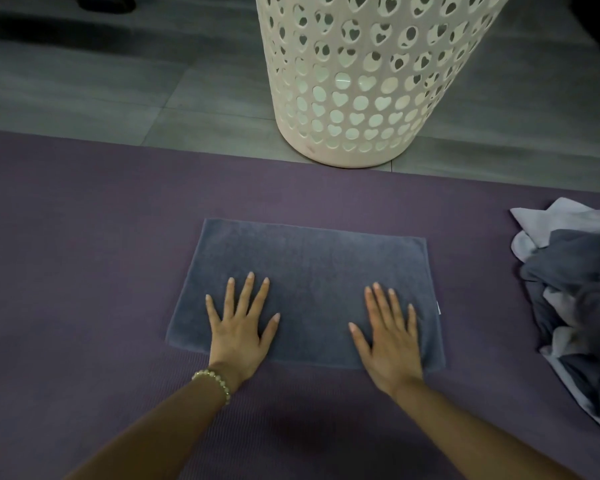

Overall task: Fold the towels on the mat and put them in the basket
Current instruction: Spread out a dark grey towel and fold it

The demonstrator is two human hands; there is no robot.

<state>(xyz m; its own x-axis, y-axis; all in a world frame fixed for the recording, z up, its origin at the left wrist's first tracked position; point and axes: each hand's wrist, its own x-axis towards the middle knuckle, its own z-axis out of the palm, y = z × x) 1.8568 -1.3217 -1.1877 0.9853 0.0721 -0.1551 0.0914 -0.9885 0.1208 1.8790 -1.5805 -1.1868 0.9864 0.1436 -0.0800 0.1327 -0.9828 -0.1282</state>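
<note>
A dark grey-blue towel [312, 258] lies flat as a neat rectangle in the middle of the purple mat [84, 237]. My left hand [239, 327] presses on its near left part with fingers spread and straight. My right hand [390, 337] lies flat on its near right part, fingers straight as well. Neither hand grips the cloth. Just beyond the mat's far edge stands a tall cream basket [367, 81] with heart-shaped holes; its rim is out of view.
A heap of crumpled dark grey and white towels [578, 292] lies on the mat at the right edge of view. Grey floor tiles [118, 84] stretch behind the mat. A bead bracelet sits on my left wrist.
</note>
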